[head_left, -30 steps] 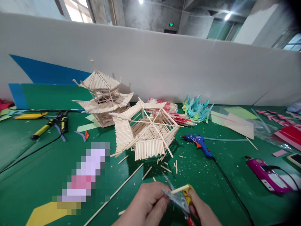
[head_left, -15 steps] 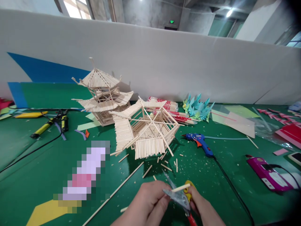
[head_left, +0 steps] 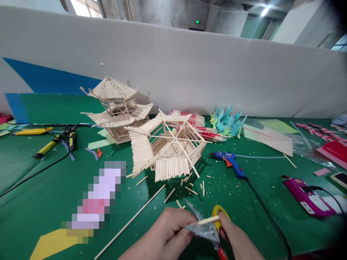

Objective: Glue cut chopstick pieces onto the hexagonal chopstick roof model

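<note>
My left hand [head_left: 173, 231] is closed, its thumb and forefinger pinching a short wooden stick [head_left: 208, 220]. Closed round the yellow and red handles of a pair of scissors [head_left: 207, 233] is my right hand [head_left: 235, 233]. The blades are parted, with the stick lying across between them and its far end near my right thumb. Beyond my hands stands an unfinished stick model [head_left: 172, 169] with a six-sided frame and slatted roof panels. Offcuts [head_left: 169, 195] are scattered in front of it, and a long thin stick [head_left: 130, 222] lies to the left.
A tiered stick pagoda [head_left: 114, 88] stands behind at left. To the right lie a blue glue gun [head_left: 229, 160] with its cable and a magenta device [head_left: 306, 196]. Pliers [head_left: 72, 139] lie left; turquoise folded paper [head_left: 229, 121] sits by the white partition [head_left: 173, 65].
The view has tilted and shifted slightly. Both hands keep their grips, and the stick still lies between the scissor blades; the yellow handle shows a little more.
</note>
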Action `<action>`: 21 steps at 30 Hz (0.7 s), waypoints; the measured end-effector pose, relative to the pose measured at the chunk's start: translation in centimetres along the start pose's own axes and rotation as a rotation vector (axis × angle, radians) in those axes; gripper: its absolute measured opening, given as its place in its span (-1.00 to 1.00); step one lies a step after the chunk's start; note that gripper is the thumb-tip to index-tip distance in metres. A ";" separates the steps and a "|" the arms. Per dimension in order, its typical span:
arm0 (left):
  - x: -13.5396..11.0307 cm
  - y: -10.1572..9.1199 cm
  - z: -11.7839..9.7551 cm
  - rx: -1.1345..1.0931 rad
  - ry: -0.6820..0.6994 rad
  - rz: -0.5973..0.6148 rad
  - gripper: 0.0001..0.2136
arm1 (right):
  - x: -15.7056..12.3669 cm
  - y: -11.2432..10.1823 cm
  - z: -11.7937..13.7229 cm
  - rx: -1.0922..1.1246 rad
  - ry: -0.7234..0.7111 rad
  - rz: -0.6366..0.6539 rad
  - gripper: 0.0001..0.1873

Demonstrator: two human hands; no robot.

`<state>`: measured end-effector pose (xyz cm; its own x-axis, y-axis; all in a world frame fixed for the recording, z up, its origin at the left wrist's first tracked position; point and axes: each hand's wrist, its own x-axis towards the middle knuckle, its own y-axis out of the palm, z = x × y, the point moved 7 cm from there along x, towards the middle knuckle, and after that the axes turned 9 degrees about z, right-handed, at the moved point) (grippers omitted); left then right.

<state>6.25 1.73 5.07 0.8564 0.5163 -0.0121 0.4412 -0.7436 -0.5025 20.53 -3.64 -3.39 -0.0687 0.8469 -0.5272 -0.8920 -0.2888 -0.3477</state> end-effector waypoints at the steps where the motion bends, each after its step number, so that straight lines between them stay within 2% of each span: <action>1: 0.0 0.1 0.0 -0.036 -0.020 0.040 -0.73 | 0.0 0.0 0.3 -0.014 -0.034 0.004 -0.85; 3: 0.2 0.5 0.3 -0.069 -0.036 0.051 -0.72 | 0.0 0.4 0.8 -0.033 -0.091 0.016 -0.83; 4: 0.2 0.6 0.5 -0.055 -0.026 0.009 -0.72 | 0.0 0.7 0.9 -0.033 -0.105 0.025 -0.79; 7: 0.0 0.7 1.0 0.108 0.015 -0.237 -0.75 | 0.0 1.7 1.0 -0.061 -0.151 0.061 -0.56; 9: -0.3 0.7 1.1 0.205 0.024 -0.342 -0.77 | -0.1 2.1 1.1 -0.140 -0.192 0.066 -0.46; 11: -0.2 0.9 1.2 0.158 0.013 -0.279 -0.77 | -0.3 2.0 1.0 -0.243 -0.210 0.033 -0.42; 13: 0.0 1.0 1.3 0.011 -0.003 -0.135 -0.77 | -0.5 1.6 1.0 -0.310 -0.218 -0.003 -0.39; 16: 0.0 0.7 1.0 -0.165 -0.039 0.007 -0.77 | -0.8 1.3 1.3 -0.336 -0.249 0.002 -0.41; 21: 0.2 0.8 1.3 -0.436 -0.082 0.069 -0.72 | -0.7 1.7 1.5 -0.258 -0.250 0.051 -0.49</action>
<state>6.39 1.78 3.59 0.8714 0.4781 -0.1101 0.4708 -0.8780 -0.0869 18.39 -4.06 -2.43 -0.2457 0.9025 -0.3537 -0.7451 -0.4093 -0.5267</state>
